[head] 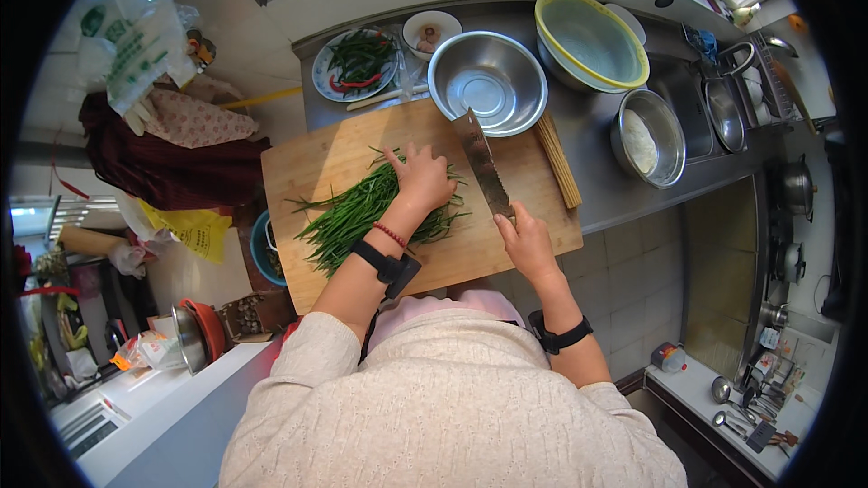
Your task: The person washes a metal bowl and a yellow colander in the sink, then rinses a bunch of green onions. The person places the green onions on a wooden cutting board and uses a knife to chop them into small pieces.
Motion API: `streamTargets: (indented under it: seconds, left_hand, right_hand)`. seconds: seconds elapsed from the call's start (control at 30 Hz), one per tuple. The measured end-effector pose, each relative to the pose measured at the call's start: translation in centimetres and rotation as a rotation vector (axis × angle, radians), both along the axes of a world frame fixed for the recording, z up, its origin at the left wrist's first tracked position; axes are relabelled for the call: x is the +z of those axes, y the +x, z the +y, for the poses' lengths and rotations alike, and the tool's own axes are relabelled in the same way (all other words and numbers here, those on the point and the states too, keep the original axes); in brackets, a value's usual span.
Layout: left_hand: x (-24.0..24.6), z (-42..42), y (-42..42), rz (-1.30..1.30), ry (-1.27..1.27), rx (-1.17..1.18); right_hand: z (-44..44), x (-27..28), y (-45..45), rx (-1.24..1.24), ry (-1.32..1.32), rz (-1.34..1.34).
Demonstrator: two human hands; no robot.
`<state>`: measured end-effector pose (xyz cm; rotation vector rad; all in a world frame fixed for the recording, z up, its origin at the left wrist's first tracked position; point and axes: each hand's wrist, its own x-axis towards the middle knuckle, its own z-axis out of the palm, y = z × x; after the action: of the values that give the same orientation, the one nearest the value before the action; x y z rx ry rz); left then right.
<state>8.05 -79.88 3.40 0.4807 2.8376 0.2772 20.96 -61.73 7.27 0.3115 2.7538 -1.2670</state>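
A loose heap of green garlic chives (359, 213) lies on the wooden cutting board (380, 132). My left hand (422, 179) rests over the right part of the heap, its fingers spread and touching the leaves; its palm side is hidden. In my right hand (527, 240) is the handle of a Chinese cleaver (483, 163). The blade points away from me, to the right of the chives, with bits of green stuck near its edge. Its tip overlaps the near rim of a stainless steel bowl (485, 85) at the board's far edge.
A corn-coloured ridged bundle (559, 161) lies along the board's right side. Behind the board stand a plate of green and red chillies (356, 64) and a white bowl of garlic (428, 34). Rightward are a yellow-rimmed colander (593, 41), a metal bowl with dough (639, 139) and a sink (678, 95).
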Motion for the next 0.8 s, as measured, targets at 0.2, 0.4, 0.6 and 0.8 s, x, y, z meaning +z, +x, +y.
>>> streamTargets:
  seconds: [0.2, 0.4, 0.6, 0.8]
  left_hand:
    - [0.2, 2.4, -0.3, -0.094, -0.17, -0.045]
    - [-0.8, 0.7, 0.1, -0.008, 0.415, 0.048]
    - [5.4, -4.7, 0.2, -0.095, 1.152, -0.067]
    - [15.7, -10.5, 3.9, -0.009, 1.507, 0.247]
  right_hand:
    - [0.5, 0.4, 0.5, 0.003, -0.004, 0.01]
    - [1.7, 1.3, 1.3, -0.043, -0.102, -0.037]
    - [2.0, 2.3, 0.8, -0.027, -0.198, -0.014]
    - [1.7, 3.3, 0.1, 0.012, -0.216, 0.0]
